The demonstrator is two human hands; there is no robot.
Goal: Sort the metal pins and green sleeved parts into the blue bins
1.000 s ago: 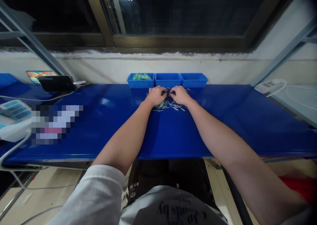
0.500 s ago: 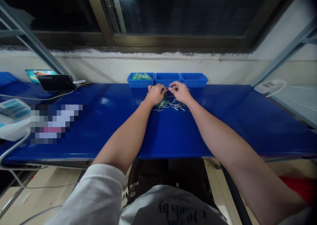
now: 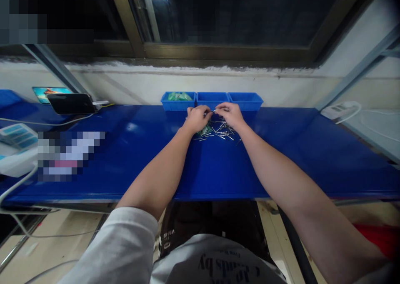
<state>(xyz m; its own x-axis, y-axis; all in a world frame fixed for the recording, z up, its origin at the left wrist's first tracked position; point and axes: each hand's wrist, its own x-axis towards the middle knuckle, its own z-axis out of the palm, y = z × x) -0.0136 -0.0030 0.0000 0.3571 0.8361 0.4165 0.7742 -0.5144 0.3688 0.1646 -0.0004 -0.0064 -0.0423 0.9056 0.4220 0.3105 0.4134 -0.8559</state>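
Note:
My left hand is closed, its thumb and fingers pinched together above the heap on the table. Facing it, my right hand is also closed in a pinch. Between the two sets of fingertips shows a thin silvery pin, too small to make out in detail. Under and in front of the hands lie several loose thin metal pins. Beside them, partly covered by my left hand, is a heap of small green pieces.
Three blue bins stand against the wall; the left bin holds green bags. A dark phone leans at the back left of the blue table. A power strip and white cables lie at the right.
My right hand has shifted slightly to the right, and the gap between the fingertips has widened a little. My left hand stays in nearly the same place.

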